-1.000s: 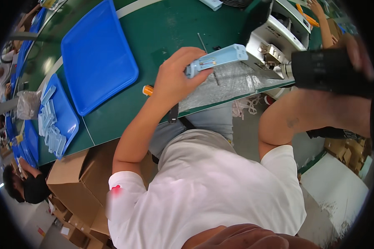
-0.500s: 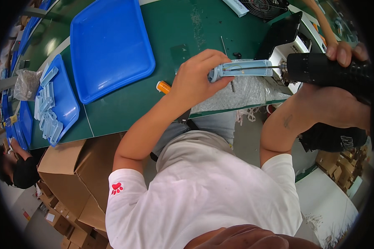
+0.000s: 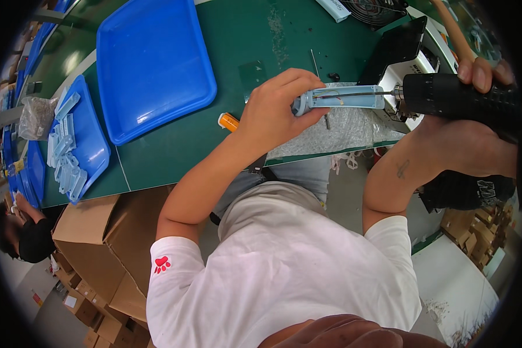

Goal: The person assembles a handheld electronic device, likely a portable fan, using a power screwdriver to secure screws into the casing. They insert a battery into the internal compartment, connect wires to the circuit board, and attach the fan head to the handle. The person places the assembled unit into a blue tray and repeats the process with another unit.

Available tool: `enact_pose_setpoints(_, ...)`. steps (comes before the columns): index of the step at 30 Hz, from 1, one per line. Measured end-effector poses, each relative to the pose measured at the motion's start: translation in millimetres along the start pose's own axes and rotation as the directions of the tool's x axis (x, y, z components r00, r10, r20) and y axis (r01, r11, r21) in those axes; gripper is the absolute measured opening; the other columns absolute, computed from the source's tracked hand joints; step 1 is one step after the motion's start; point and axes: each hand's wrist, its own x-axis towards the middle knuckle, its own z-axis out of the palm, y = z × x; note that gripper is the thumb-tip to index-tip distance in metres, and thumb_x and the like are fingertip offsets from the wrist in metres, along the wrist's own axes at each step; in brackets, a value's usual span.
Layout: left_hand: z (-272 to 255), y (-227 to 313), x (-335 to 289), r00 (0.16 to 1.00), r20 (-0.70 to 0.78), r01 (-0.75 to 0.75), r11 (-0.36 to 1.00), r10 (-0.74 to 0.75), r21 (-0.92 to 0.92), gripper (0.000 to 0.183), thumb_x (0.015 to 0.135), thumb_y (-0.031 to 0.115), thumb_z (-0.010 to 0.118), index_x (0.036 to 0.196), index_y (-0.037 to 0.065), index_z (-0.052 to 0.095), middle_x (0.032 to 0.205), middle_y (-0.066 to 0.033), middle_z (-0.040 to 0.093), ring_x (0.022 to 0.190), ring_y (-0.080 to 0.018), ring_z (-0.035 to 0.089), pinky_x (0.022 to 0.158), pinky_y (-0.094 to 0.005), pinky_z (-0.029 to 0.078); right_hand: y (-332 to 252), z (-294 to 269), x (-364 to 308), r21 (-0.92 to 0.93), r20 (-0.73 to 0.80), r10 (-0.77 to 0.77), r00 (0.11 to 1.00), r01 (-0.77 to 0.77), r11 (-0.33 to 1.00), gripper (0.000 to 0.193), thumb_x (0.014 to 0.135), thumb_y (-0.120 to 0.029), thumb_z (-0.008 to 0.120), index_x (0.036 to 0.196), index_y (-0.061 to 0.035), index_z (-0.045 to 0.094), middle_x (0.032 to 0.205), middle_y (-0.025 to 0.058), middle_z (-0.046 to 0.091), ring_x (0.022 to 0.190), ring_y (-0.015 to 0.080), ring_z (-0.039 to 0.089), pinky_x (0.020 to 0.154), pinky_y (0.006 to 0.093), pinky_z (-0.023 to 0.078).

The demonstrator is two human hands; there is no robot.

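Observation:
My left hand is closed around the rounded end of a light blue plastic housing, held level above the table. Thin wires show inside its open channel. My right hand grips a black power screwdriver, with fingertips curled over the top of its body. Its long thin bit runs along the channel toward the end held in my left hand. The tip of the bit is hard to make out. Below the housing, clear bubble wrap lies on the green table.
A large blue tray lies left of my hands. Beyond it, a smaller blue tray holds several light blue housings. An orange-handled tool and a thin metal rod lie nearby. A white-and-black machine stands at right.
The housing and the power screwdriver have shifted slightly to the right. Both hands keep their holds, and the bit remains inside the channel.

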Motion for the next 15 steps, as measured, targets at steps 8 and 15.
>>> enact_pose_setpoints(8,0,-3,-1,1.0,-0.02,0.024,0.999,-0.025,-0.033,0.035,0.075,0.01,0.087,0.108,0.006,0.074,0.113,-0.0083,0.074,0.097,-0.0273,0.073,0.084,-0.0355,0.059,0,3,-6,0.164,0.036,0.049,0.998,-0.054,0.985,0.077,0.092,-0.075,0.049,0.113,-0.0011,0.053,0.102,0.0139,0.051,0.079,0.022,0.052,0.072,0.0347,0.043)
enact_pose_setpoints(15,-1,0,-4,1.0,-0.007,-0.005,1.0,0.004,-0.013,0.034,0.077,0.008,0.087,0.108,0.006,0.074,0.114,-0.0087,0.074,0.099,-0.0277,0.073,0.085,-0.0353,0.058,1,-1,-15,0.235,-0.008,0.058,0.998,-0.054,0.971,0.071,0.093,-0.069,0.052,0.112,-0.0008,0.052,0.1,0.0142,0.052,0.076,0.0218,0.052,0.068,0.0351,0.044)
